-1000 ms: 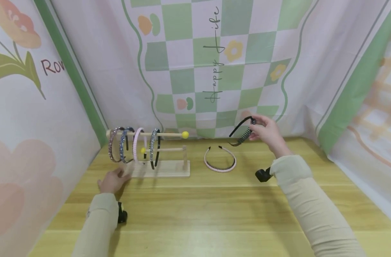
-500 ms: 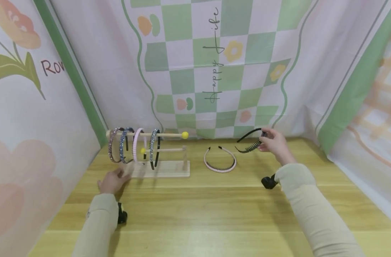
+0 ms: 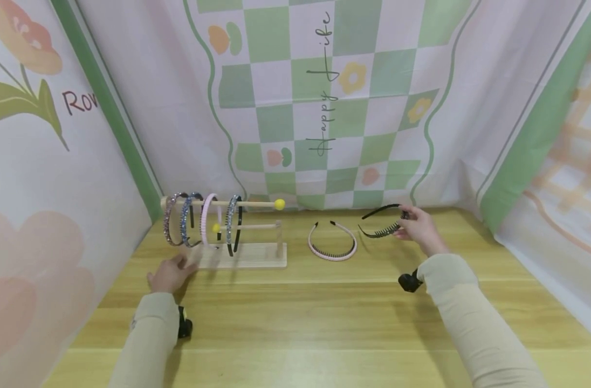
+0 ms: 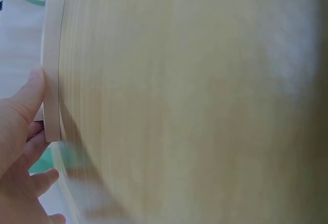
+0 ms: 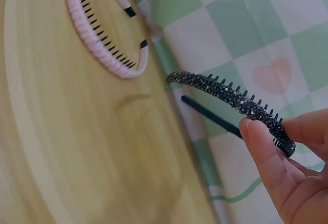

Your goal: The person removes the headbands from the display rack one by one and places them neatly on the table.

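My right hand (image 3: 423,230) pinches a black glittery toothed headband (image 5: 225,92) at one side of its arc, thumb and fingers on it. The headband is held in the air over the back right of the table, open ends toward the left. To its left a pink wrapped headband (image 3: 333,257) with black teeth lies on the table. At the left, my left hand (image 3: 171,274) grips the left end of the base of a wooden headband stand (image 3: 261,258). In the left wrist view, the thumb presses one face of that base (image 4: 52,80), while some fingers are partly hidden behind it.
Several headbands hang on the stand's upper rod: a pinkish glittery one (image 3: 167,221), a blue one (image 3: 184,221), a pink one (image 3: 204,221) and a silvery one (image 3: 229,223). Yellow balls (image 3: 279,204) cap the rods. Patterned cloth (image 3: 349,118) rises behind the wooden table (image 3: 295,323).
My right hand has moved right and downward with the black headband, which is lower and turned flatter now. My left hand and the stand have stayed in place.
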Motion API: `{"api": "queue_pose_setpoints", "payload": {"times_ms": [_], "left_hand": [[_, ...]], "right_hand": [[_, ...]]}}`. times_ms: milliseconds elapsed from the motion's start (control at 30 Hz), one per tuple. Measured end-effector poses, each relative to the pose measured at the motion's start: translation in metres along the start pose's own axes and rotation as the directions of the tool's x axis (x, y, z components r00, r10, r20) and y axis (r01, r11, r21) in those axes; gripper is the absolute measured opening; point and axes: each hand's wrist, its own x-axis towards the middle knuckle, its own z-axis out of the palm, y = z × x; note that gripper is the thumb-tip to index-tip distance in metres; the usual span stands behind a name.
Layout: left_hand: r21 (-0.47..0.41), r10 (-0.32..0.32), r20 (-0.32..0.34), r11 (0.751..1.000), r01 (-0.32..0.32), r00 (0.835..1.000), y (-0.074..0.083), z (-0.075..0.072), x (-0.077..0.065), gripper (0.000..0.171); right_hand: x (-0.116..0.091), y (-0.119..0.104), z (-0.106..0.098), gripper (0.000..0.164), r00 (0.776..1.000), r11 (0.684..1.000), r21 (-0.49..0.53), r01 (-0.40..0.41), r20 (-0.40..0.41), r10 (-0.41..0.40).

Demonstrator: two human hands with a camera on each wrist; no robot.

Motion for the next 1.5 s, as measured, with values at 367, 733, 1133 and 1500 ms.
{"api": "queue_pose_setpoints", "payload": {"times_ms": [367, 733, 1133, 1500], "left_hand": [[0.014, -0.004, -0.005, 1.0, 0.004, 1.0, -0.003, 0.003, 0.003, 0.072], [0.008, -0.009, -0.003, 1.0, 0.009, 1.0, -0.006, 0.005, 0.005, 0.076], [0.001, -0.006, -0.015, 1.0, 0.006, 1.0, -0.007, 0.006, 0.007, 0.076], [0.004, 0.004, -0.015, 1.0, -0.004, 1.0, -0.008, 0.006, 0.006, 0.075]], "right_hand": [[-0.003, 0.018, -0.001, 0.05, 0.997, 0.999, -0.034, -0.042, 0.057, 0.044], [0.001, 0.038, -0.008, 0.045, 0.992, 0.992, -0.095, -0.078, 0.095, 0.087], [-0.008, 0.055, -0.014, 0.036, 0.959, 0.974, -0.145, -0.172, 0.201, 0.199], [-0.011, 0.06, -0.013, 0.027, 0.949, 0.975, -0.096, -0.201, 0.23, 0.218]]}}
